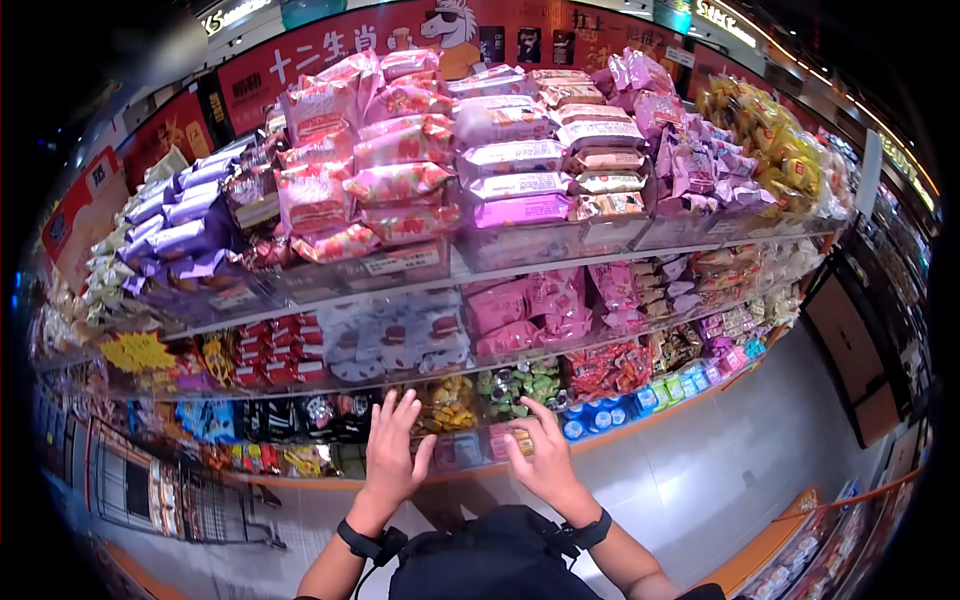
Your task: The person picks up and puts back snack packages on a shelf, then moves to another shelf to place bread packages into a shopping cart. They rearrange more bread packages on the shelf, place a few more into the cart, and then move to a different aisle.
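Observation:
My left hand [393, 447] is raised in front of the lower shelves, its fingers apart and nothing in it. To its right is my right hand [541, 446], also empty with its fingers spread. Both wrists wear black bands. Behind the hands, yellow packets [447, 404] and green packets [520, 385] fill lower bins. Pink packets [527, 308] and pale blue packets [395, 335] lie on the middle tier. The top tier holds red and pink packs [405, 185], white and purple packs [515, 157] and purple packs [195, 225].
A wire cart [190, 495] stands at the lower left. Grey floor [700, 455] runs below the shelves. Another stocked rack [820, 550] is at the lower right. A yellow star-shaped sign [137, 351] hangs on the left shelf edge. Red banners [340, 62] rise behind.

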